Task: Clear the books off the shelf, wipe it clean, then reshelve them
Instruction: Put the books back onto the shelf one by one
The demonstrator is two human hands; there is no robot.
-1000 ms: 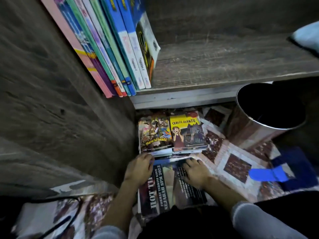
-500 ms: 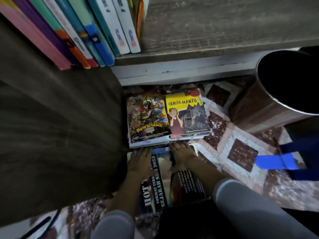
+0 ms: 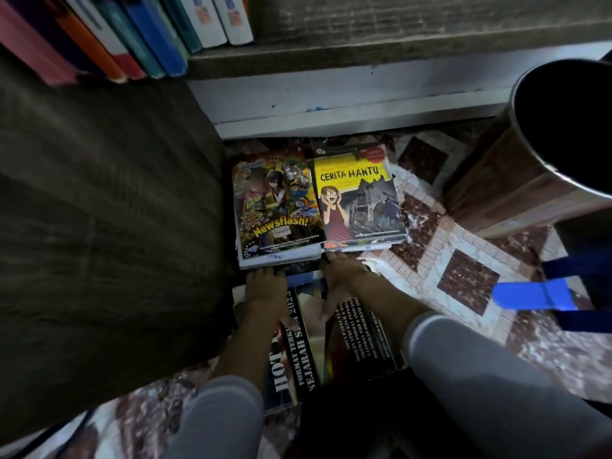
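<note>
Two stacks of books lie on the floor below the shelf: a "Newsflash!" comic (image 3: 278, 207) on the left and the yellow "Cerita Hantu" book (image 3: 357, 193) on the right. Nearer to me lie two dark books side by side, a black "Sejarah" book (image 3: 298, 352) and a dark book with white text (image 3: 364, 336). My left hand (image 3: 265, 288) grips the far edge of the black one, fingertips tucked against the comic stack. My right hand (image 3: 341, 279) grips the far edge of the other, thumb on its cover. Several upright books (image 3: 149, 38) stand at the shelf's (image 3: 397, 24) left end.
A dark wooden side panel (image 3: 99, 210) of the bookcase fills the left. A round metal-rimmed bin (image 3: 530, 167) stands on the patterned floor (image 3: 463, 279) at the right. A blue handle (image 3: 533, 294) lies beside dark fabric at the far right.
The view has tipped down and moved closer to the floor. Both hands have slid forward along the dark books to their far edge, against the comic stacks.
</note>
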